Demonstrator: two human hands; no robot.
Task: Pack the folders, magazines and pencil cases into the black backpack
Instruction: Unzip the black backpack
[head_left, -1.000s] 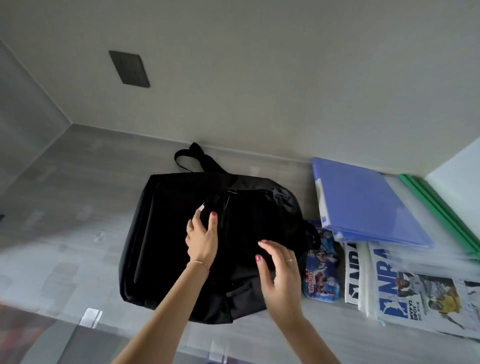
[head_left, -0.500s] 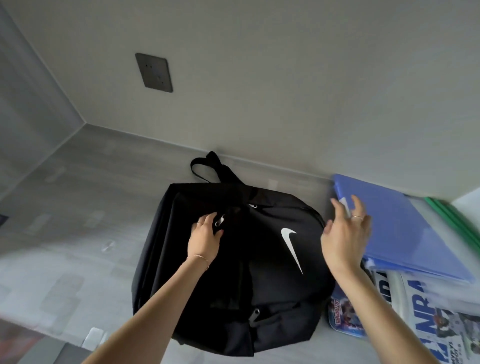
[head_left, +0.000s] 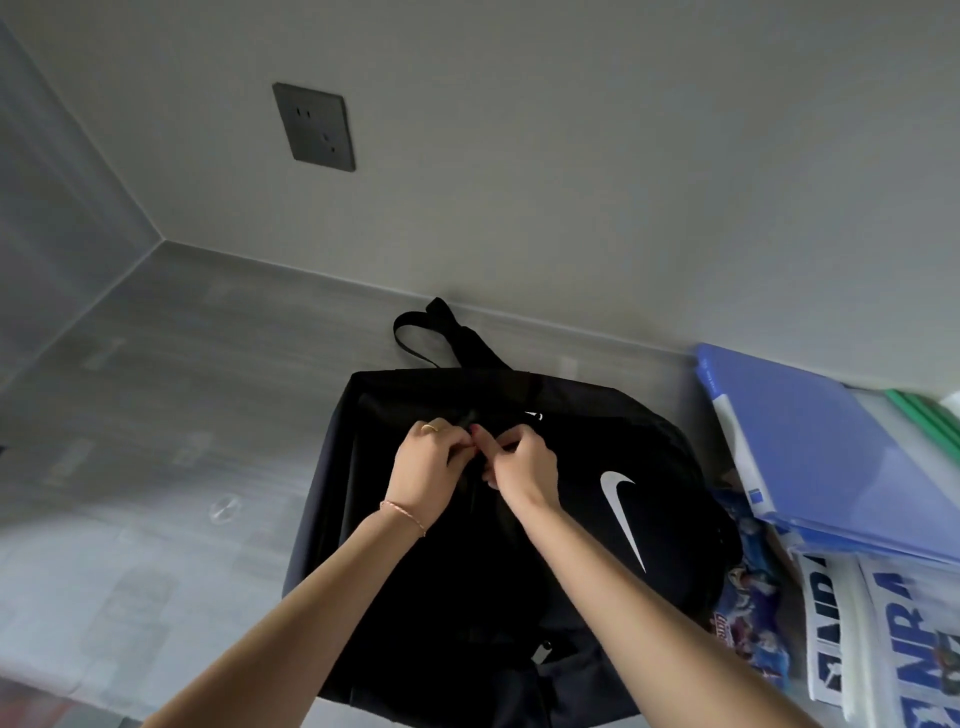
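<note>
Up at the far edge of the black backpack (head_left: 519, 519), both hands meet: left hand (head_left: 423, 470) and right hand (head_left: 522, 470) fingertips pinched together on what looks like zipper pulls, tho exact grip's too small to tell. Bag lies flat, long axis near-to-far, closed. Zip line probably runs out left & right from the pinch. Blue folder (head_left: 831, 452), magazines (head_left: 893, 639), pencil case (head_left: 753, 613) wait just right of bag, nearer right hand.

A white Nike swoosh (head_left: 622, 514) marks the backpack (head_left: 415, 597) at 4 o'clock from centre. "NBA" in large blue letters shows on the magazines (head_left: 893, 639) at 4 o'clock, near the frame's corner. The pencil case (head_left: 753, 618) lettering is unreadable.
</note>
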